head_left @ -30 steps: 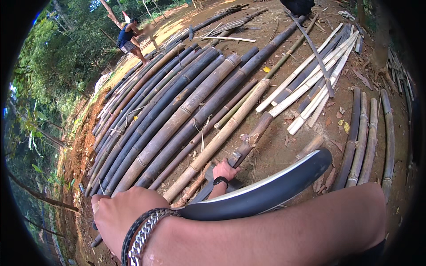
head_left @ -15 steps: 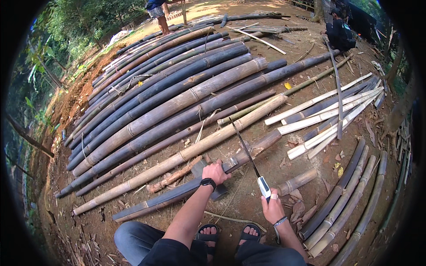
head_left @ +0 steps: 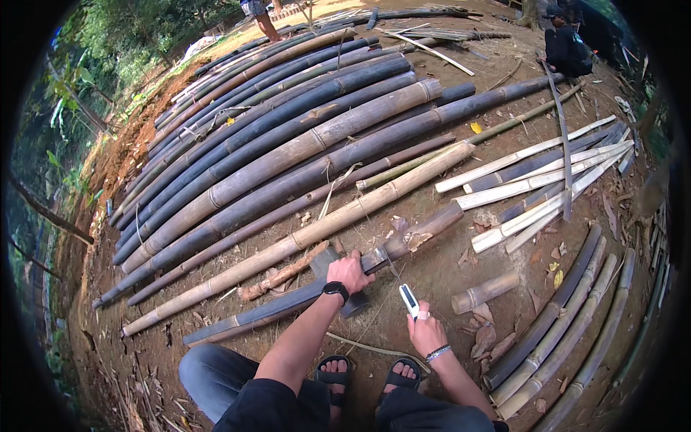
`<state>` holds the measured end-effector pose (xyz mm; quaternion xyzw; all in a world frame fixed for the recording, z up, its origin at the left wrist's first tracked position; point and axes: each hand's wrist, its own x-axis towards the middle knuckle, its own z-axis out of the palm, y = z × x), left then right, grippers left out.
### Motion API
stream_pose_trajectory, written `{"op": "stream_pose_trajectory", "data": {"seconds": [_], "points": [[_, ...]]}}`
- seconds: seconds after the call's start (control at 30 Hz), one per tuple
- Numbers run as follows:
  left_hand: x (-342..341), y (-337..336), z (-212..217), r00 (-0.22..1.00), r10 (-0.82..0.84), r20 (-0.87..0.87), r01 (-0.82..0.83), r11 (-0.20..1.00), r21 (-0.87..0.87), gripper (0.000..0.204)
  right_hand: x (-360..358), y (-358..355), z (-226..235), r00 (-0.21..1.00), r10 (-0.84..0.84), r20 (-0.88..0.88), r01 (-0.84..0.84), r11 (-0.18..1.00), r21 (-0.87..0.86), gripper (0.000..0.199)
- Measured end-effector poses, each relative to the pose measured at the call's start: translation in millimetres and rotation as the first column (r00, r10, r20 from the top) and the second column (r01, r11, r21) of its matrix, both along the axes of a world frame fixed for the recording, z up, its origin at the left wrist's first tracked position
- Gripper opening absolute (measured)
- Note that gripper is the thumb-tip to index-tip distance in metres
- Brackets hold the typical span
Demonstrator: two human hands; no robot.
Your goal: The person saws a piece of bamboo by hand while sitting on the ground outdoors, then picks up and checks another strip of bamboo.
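My left hand [head_left: 349, 273] is wrapped over a dark bamboo pole [head_left: 263, 311] lying slantwise before me, and presses it against a dark block [head_left: 327, 261] beneath. In my right hand [head_left: 427, 333] is the white and dark handle of a hand saw [head_left: 409, 299]. Its thin blade, seen nearly edge-on, points up and left to the pole just right of my left hand. The blade appears to meet the pole near a node; how deep it sits I cannot tell. A pale bamboo pole [head_left: 299, 241] lies just beyond.
Long bamboo poles [head_left: 252, 173] lie side by side farther off. Pale split strips [head_left: 536, 176] are heaped at right, above a short bamboo piece [head_left: 486, 291] and curved-looking lengths [head_left: 554, 324]. One person [head_left: 565, 50] crouches far right; another's legs [head_left: 266, 25] show at the top.
The saw has swung down and left from a raised position above the pole, bringing its blade to the pole. My right hand moved slightly left; my left hand keeps its hold.
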<state>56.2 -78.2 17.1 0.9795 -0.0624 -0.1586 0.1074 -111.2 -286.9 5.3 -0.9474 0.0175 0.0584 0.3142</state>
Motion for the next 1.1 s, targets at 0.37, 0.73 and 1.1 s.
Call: {"op": "stream_pose_trajectory", "data": {"seconds": [0.37,0.73,1.1], "points": [[3,7,-6,1.000,-0.017,-0.002,0.017,1.000,-0.021,0.066,7,2,22,0.997,0.063,-0.034,-0.066,0.995,-0.077,0.039],[7,10,-6,1.000,0.026,-0.014,-0.026,0.999,-0.022,0.070,-10,-8,37,0.999,-0.028,-0.030,0.028,0.999,0.024,0.042],[-12,18,-14,0.965,-0.089,0.249,0.123,0.985,-0.123,0.141,-61,-163,-31,0.695,-0.669,0.264,0.662,0.738,0.127,0.043]]}}
